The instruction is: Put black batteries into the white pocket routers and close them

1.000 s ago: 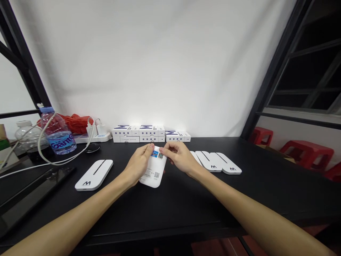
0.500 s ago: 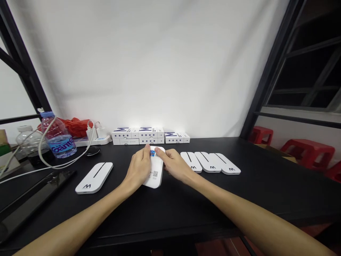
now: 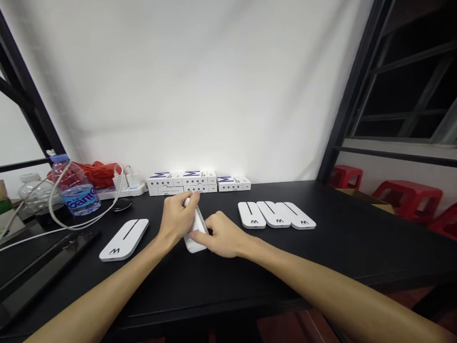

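Between my hands is a white, round-cornered device (image 3: 196, 244) that looks like a portable Wi-Fi router, tilted on its edge above the black table. My left hand (image 3: 175, 215) is closed around its upper left side, thumb near the top. Lower down, my right hand (image 3: 223, 234) grips the right edge with its thumb across the face. My fingers cover much of the device. Another such router (image 3: 124, 239), with a black stripe and a logo, lies left of my hands. On the right, a row of three matching routers (image 3: 252, 214) lies with logos facing up.
White boxes (image 3: 200, 178) are stacked along the wall. At the left are a water bottle (image 3: 79, 197), a white cable (image 3: 53, 195), a power strip (image 3: 137, 190), a black mouse (image 3: 122, 205) and a dark glossy panel (image 3: 46, 262). Red stools (image 3: 407, 200) stand beyond the table.
The router has turned from its labelled back facing me to nearly edge-on. My right hand has slid down from its top to its lower right side. The view has shifted slightly.
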Available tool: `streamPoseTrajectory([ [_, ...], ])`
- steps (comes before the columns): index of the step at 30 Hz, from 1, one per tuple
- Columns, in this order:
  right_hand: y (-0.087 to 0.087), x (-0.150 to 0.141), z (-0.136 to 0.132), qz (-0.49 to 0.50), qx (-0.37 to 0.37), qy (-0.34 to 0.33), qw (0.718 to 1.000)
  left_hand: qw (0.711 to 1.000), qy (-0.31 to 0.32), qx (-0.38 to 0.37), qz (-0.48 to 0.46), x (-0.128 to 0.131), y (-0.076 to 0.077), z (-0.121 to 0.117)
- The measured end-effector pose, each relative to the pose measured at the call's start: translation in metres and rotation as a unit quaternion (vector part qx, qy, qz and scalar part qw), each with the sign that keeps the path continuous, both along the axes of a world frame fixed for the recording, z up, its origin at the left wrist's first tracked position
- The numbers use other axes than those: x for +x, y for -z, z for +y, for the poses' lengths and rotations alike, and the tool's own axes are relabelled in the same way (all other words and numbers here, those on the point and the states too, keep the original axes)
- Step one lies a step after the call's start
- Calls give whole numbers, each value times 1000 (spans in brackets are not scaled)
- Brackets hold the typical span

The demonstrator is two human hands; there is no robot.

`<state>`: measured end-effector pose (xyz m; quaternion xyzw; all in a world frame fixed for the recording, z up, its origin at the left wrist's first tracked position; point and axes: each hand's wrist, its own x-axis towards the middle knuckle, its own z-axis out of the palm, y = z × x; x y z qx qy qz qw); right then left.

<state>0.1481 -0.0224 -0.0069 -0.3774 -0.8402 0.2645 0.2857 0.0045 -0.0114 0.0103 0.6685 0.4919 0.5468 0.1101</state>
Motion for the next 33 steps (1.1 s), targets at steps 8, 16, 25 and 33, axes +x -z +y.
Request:
streamPoseTrajectory([
  [8,-3,-7,-13,3,51,-39,998,992,-75,-68,-76,-1,0,6],
  [16,4,0,2,110,153,63,980,985,-18,-53,-165,-12,11,21],
  [25,-3,21,35,345,-57,76,934,994,-22,-108,21,-18,11,27],
  [33,-9,42,38,92,120,21,988,890,-171,-185,379,-73,-7,41],
])
